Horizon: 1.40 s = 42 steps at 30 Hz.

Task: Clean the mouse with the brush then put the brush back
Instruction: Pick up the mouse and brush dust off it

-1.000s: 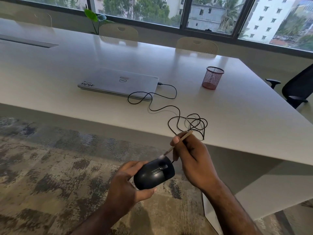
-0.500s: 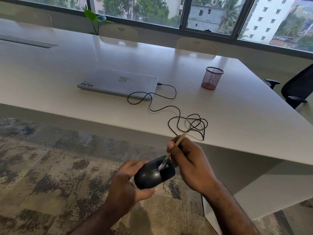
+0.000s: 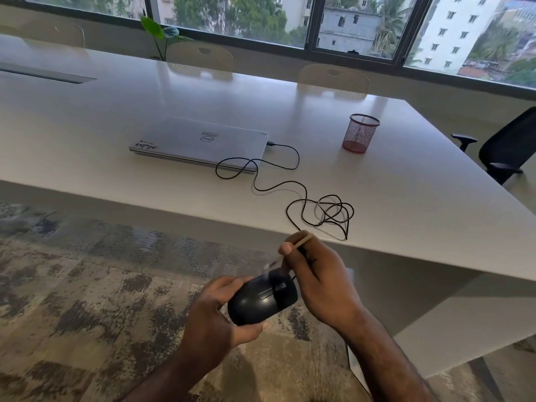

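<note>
Moved: brush (image 3: 290, 250) tip lifted off the wheel since earlier, now blurred above the mouse's front.
Mouse (image 3: 262, 298): below desk (image 3: 406, 198) edge, nose toward 1 o'clock.
Brush axis: 7 to 1 o'clock.
Left hand (image 3: 214, 320): cradling mouse.
Right hand (image 3: 319, 274): pinching brush.

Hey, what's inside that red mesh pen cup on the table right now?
Nothing shows inside the red mesh pen cup; light passes through its mesh and it looks empty, though the very bottom is hard to judge. The brush is in the right hand, over the mouse.
</note>
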Each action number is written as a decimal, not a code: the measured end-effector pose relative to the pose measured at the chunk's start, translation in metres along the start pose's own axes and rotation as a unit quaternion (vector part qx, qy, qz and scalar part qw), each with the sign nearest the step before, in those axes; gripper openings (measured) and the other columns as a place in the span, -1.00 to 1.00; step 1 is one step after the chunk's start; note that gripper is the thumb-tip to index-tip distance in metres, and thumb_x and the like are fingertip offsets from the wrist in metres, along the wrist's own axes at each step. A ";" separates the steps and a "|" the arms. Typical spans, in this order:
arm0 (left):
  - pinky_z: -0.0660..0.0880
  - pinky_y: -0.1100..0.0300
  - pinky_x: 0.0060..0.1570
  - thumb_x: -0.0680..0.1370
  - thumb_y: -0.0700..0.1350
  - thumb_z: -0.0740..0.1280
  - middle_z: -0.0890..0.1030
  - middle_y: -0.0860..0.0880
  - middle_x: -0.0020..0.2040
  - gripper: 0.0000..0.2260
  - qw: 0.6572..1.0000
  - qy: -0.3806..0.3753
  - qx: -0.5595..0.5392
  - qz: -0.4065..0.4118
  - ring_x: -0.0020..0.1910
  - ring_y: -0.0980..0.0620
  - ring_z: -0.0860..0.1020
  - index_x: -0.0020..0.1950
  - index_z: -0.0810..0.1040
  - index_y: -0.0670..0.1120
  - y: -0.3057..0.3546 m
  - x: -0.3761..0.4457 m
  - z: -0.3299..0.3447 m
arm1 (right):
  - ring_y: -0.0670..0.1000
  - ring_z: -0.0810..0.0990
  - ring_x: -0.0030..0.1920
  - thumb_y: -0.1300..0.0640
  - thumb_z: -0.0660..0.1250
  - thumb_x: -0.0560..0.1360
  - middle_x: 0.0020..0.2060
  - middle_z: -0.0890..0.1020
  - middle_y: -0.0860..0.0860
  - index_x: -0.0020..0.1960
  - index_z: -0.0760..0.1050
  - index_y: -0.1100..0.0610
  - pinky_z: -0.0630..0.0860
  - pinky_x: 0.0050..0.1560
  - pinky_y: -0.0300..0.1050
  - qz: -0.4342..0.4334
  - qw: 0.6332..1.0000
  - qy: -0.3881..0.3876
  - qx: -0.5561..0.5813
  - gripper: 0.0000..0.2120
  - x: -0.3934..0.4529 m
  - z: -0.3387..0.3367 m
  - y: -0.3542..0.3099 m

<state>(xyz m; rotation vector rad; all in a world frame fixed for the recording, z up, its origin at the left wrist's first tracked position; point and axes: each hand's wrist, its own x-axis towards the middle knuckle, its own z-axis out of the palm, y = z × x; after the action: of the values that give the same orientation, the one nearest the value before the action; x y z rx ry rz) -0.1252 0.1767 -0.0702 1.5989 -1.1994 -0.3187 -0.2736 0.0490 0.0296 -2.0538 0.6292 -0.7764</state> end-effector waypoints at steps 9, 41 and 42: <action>0.58 0.11 0.00 0.14 0.08 0.62 0.61 0.21 0.08 -0.38 1.000 0.005 0.014 0.016 0.08 0.05 0.61 0.14 0.56 0.43 0.001 0.001 0.000 | 0.21 0.59 -0.27 0.10 0.17 0.62 -0.30 0.58 0.18 0.01 0.48 0.10 0.55 -0.20 0.18 0.001 0.994 0.016 0.106 -0.87 -0.001 0.006 -0.014; 0.50 0.36 -0.05 0.13 0.05 0.63 0.61 0.22 0.10 -0.35 1.000 -0.005 0.026 0.014 0.10 0.09 0.59 0.15 0.55 0.45 -0.001 0.003 -0.003 | 0.10 0.64 -0.20 0.28 0.23 0.63 -0.19 0.57 0.16 0.05 0.40 0.13 0.62 -0.18 0.00 0.000 0.999 0.034 0.016 -0.92 0.005 -0.024 0.007; 0.50 0.37 -0.06 0.13 0.05 0.63 0.61 0.22 0.10 -0.35 1.000 -0.006 0.023 0.015 0.10 0.09 0.59 0.15 0.55 0.44 0.000 0.004 -0.002 | 0.08 0.66 -0.18 0.26 0.23 0.63 -0.19 0.58 0.15 0.07 0.41 0.14 0.61 -0.16 -0.08 -0.002 0.998 0.016 0.055 -0.94 0.004 -0.026 0.005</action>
<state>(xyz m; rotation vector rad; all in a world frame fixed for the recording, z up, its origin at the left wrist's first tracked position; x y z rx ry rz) -0.1216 0.1751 -0.0683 1.6201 -1.2466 -0.2844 -0.2903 0.0304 0.0387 -1.9458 0.5875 -0.8289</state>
